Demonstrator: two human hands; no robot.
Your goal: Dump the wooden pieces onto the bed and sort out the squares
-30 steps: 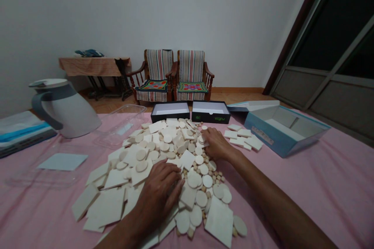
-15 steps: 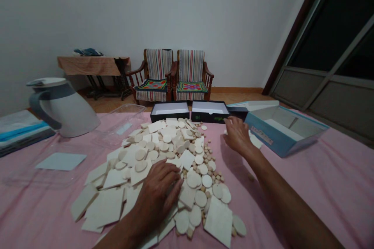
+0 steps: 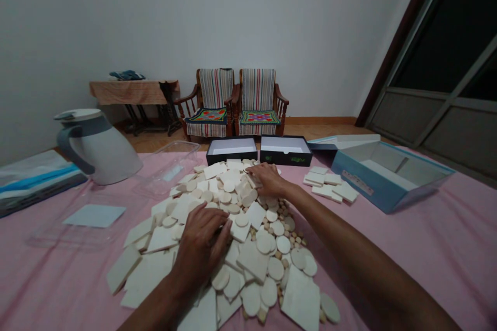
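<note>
A large heap of pale wooden pieces lies in front of me: square tiles, round discs and tiny cubes mixed together. My left hand rests palm down on the middle of the heap, fingers loosely spread and thumb apart, with no piece visible in it. At the far right side of the heap, my right hand pinches a small wooden square tile, partly covered by the fingers. Apart from the heap, to the right, lies a small group of square tiles.
Two black trays with white insides stand behind the heap. A blue box, open, sits at right. On the left are clear plastic trays, a white-grey jug and a flat package. Pink cloth covers the surface.
My right hand has moved left from the separate tiles by the blue box to the heap, uncovering those tiles. My left hand stays on the heap. The view has shifted slightly left.
</note>
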